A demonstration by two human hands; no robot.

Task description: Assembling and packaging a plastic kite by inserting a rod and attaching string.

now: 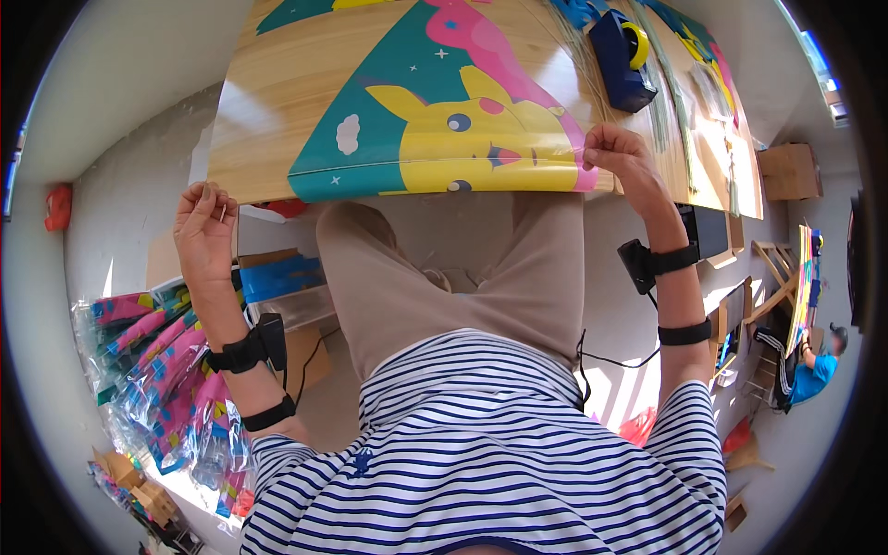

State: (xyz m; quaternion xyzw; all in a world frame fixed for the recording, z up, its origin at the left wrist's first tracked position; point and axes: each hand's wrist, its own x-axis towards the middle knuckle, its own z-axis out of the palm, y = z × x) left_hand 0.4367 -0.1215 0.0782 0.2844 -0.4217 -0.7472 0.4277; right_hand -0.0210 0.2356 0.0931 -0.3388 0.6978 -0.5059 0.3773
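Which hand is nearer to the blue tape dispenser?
Right. The right hand pinches the kite edge just below the tape dispenser; the left hand is far off, beyond the table's left corner.

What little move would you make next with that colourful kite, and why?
Probably bring the left hand over to the kite's near edge: only the right hand pinches a corner, while the left is raised beside the table, fingers pinched together.

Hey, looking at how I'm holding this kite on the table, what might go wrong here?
The kite overhangs the table edge, pinched only by your right hand, so it may slip or crease. Your left hand is off it, leaving that side loose. The tape dispenser sits close and could get knocked.
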